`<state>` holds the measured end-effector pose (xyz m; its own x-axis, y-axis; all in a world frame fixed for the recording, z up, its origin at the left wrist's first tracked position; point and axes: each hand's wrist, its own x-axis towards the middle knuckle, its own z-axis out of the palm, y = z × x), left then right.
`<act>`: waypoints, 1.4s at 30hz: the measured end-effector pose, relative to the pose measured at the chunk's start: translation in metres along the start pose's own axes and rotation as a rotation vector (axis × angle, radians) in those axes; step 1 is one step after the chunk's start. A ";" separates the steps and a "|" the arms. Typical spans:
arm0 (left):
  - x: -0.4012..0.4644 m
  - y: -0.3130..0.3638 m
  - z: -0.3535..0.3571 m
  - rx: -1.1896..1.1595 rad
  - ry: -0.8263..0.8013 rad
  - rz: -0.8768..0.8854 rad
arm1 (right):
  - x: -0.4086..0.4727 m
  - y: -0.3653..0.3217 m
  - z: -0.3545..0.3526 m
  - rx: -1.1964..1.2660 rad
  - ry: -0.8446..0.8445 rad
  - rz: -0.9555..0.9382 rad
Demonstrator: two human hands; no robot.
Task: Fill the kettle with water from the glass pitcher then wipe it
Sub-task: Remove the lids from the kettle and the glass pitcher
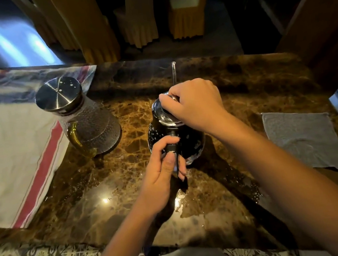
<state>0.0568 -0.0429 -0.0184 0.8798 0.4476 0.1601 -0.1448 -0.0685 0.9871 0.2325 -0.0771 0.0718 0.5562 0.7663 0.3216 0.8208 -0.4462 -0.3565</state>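
Brown marble counter (112,189) fills my view. Nearest, my left hand (164,168) grips the kettle (188,138) handle; my right hand (194,101) pinches its lid. Glass pitcher (87,120) stands left of the kettle, grey cloth (304,139) right, striped towel (12,149) beyond the pitcher.

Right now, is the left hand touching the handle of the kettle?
Touching. The head view shows the left hand with fingers curled round the kettle's black handle, thumb lying along it.
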 end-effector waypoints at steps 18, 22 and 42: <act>-0.006 0.007 -0.005 0.084 0.116 0.010 | -0.067 0.057 -0.059 0.586 0.068 0.060; -0.008 0.012 -0.002 0.113 0.140 0.013 | -0.109 0.077 -0.049 0.558 -0.043 0.182; -0.006 0.024 -0.024 0.548 0.039 0.076 | -0.207 0.105 0.013 0.339 -0.250 0.442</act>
<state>0.0377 -0.0259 0.0045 0.8574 0.4551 0.2404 0.0589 -0.5507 0.8326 0.2021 -0.2765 -0.0436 0.7538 0.6458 -0.1212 0.4096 -0.6062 -0.6817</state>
